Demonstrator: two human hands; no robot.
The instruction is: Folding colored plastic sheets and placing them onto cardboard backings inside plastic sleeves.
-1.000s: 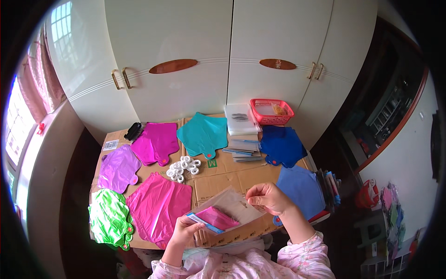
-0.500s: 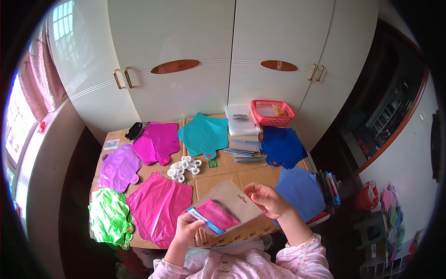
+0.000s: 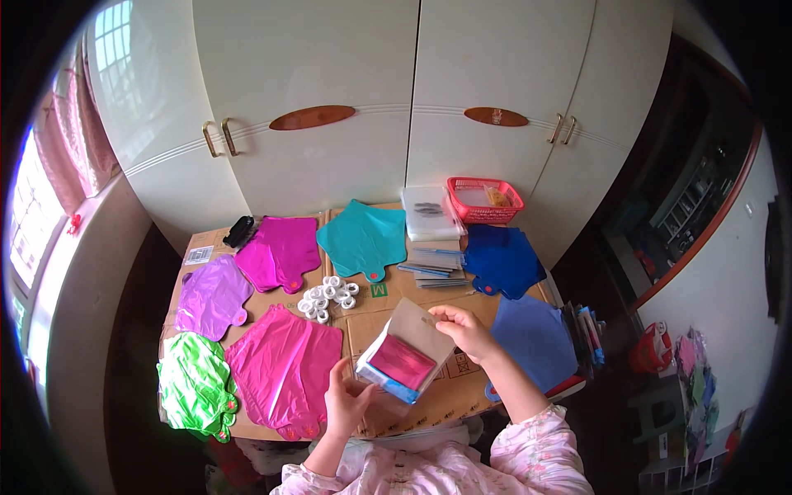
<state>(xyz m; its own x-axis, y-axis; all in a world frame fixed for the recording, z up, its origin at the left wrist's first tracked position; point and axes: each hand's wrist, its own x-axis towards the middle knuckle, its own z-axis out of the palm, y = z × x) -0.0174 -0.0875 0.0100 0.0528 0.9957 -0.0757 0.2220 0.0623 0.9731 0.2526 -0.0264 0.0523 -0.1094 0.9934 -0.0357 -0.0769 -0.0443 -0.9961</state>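
Note:
A clear plastic packet (image 3: 425,322) with a folded dark-pink foil sheet (image 3: 402,365) and a blue-edged card inside hangs tilted above the near middle of the table. My right hand (image 3: 464,332) pinches its upper right edge. Beside the packet's lower left edge is my left hand (image 3: 346,402), its thumb and fingers spread apart; whether the thumb touches the plastic is hard to see. Left of that hand lies a stack of pink foil balloons (image 3: 285,363). Several white ribbon rolls (image 3: 328,295) sit beyond the packet.
Cardboard (image 3: 396,299) covers the table. Around it lie green (image 3: 194,379), lilac (image 3: 213,297), purple (image 3: 279,247), teal (image 3: 363,239), dark blue (image 3: 502,257) and light blue balloons (image 3: 532,338). Card stacks (image 3: 433,262), clear bags (image 3: 429,216) and a red basket (image 3: 483,216) stand far right.
The packet has turned more upright and moved slightly right. My left hand has let go of its lower left corner, while my right hand has closed on its upper edge.

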